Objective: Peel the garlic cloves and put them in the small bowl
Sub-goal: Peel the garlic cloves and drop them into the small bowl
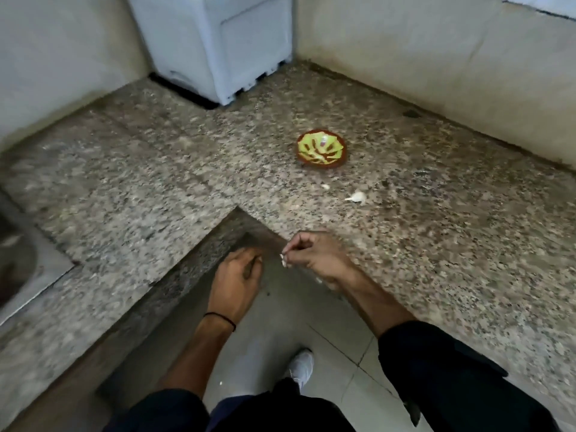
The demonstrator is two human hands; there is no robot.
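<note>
Left hand (240, 272), well in front of the small bowl (324, 164): fingers curled, contents indiscernible. Right hand (314, 254), likewise in front of the bowl, pinches a white garlic piece (284, 260). A small clove (325, 186) and a larger clove (358, 197) lie just in front of the bowl. Peeling appears under way, with most cloves remaining.

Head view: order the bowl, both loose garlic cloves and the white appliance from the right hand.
1. Small garlic clove, larger garlic clove to its right: too close to call.
2. Small bowl, beyond them.
3. White appliance, back corner.
</note>
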